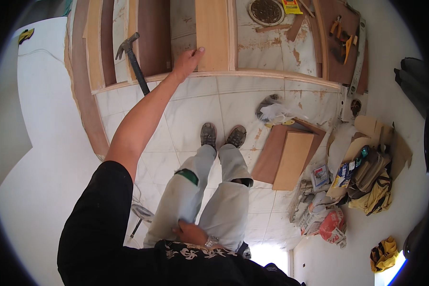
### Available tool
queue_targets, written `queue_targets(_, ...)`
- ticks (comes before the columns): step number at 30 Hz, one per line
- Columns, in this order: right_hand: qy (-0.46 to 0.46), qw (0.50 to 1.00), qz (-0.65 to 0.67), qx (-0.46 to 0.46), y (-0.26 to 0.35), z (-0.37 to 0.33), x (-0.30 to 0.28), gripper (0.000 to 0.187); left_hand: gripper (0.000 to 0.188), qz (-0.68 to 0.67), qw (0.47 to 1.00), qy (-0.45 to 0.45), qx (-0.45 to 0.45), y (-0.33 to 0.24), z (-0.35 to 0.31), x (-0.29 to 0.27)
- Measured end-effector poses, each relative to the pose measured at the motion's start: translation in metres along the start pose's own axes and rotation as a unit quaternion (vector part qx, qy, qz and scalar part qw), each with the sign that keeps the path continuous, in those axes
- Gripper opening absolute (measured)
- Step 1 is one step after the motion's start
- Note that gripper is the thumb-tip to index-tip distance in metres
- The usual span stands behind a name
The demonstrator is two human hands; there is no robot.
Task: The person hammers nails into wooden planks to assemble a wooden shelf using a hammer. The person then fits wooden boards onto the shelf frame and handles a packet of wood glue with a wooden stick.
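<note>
My left hand [188, 63] is stretched forward to a wooden frame [252, 73] and closes on the near end of a light wooden board [212, 35]. Its thumb lies on the board's face, and the other fingers are mostly hidden. A claw hammer [134, 64] rests across the frame's front rail, left of that hand, with its handle toward me. Low in front of my body, my right hand [193, 233], with a watch at the wrist, is curled against my trouser leg; whatever its fingers hold is hidden.
Loose boards [291, 159] lie on the tiled floor to the right, beside a plastic bag [277, 112]. Pliers [336, 27] and a long level [359, 57] are at the frame's right end. Cardboard and bags [367, 178] line the right wall. A white panel [47, 100] stands left.
</note>
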State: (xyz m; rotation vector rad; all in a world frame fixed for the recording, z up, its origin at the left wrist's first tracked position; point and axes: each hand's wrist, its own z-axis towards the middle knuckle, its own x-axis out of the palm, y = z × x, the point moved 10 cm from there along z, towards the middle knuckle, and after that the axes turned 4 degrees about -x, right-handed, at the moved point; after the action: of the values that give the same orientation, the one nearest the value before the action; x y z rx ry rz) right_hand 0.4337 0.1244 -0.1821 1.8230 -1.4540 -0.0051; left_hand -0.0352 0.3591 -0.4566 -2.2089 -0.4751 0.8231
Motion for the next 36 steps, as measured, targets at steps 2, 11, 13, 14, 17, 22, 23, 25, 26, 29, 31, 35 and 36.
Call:
queue_targets(2, 0.141, 0.979, 0.028, -0.148, -0.014, 0.009, 0.058, 0.046, 0.061, 0.040, 0.998, 0.024, -0.032, -0.009, -0.005, 0.022)
queue_targets(11, 0.065, 0.965, -0.116, -0.226, 0.047, -0.003, -0.111, 0.020, 0.065, -0.048, 0.994, 0.065, -0.075, -0.012, -0.009, 0.020)
queue_targets(13, -0.315, 0.897, -0.052, -0.305, 0.102, -0.006, -0.294, 0.023, 0.067, -0.093, 0.990, 0.056, -0.086, -0.013, -0.012, 0.008)
queue_targets(14, -0.443, 0.829, -0.031, -0.339, 0.115, -0.007, -0.368, 0.029, 0.069, -0.092, 0.994, 0.035, -0.052, -0.011, -0.008, 0.002)
queue_targets(17, -0.654, 0.621, -0.216, -0.374, 0.139, 0.000, -0.534, 0.056, 0.072, -0.065, 0.996, 0.060, 0.002, -0.048, -0.001, 0.035)
queue_targets(22, -0.517, 0.784, -0.119, -0.322, 0.144, 0.079, -0.591, 0.063, 0.072, -0.052, 0.993, 0.059, 0.085, -0.040, 0.006, 0.026)
queue_targets(23, -0.518, 0.780, -0.127, -0.328, 0.146, 0.077, -0.590, 0.063, 0.071, -0.053, 0.993, 0.076, 0.078, -0.037, 0.006, 0.028)
queue_targets(25, -0.528, 0.770, -0.170, -0.316, 0.150, 0.072, -0.585, 0.057, 0.069, -0.057, 0.991, 0.087, 0.083, -0.035, 0.002, 0.035)
queue_targets(26, -0.531, 0.761, -0.181, -0.327, 0.155, 0.074, -0.585, 0.057, 0.067, -0.069, 0.990, 0.061, 0.108, -0.036, 0.008, 0.029)
queue_targets(29, -0.556, 0.731, -0.226, -0.325, 0.149, 0.078, -0.591, 0.054, 0.066, -0.072, 0.989, 0.054, 0.118, -0.042, 0.006, 0.031)
queue_targets(31, -0.541, 0.757, -0.163, -0.329, 0.139, 0.083, -0.595, 0.051, 0.067, -0.061, 0.992, 0.073, 0.086, -0.040, -0.003, 0.035)
queue_targets(35, -0.525, 0.762, -0.147, -0.351, 0.146, 0.087, -0.602, 0.049, 0.068, -0.077, 0.987, 0.075, 0.119, -0.040, -0.001, 0.038)
queue_targets(36, -0.524, 0.756, -0.145, -0.364, 0.146, 0.087, -0.601, 0.049, 0.068, -0.069, 0.987, 0.067, 0.127, -0.044, -0.002, 0.037)
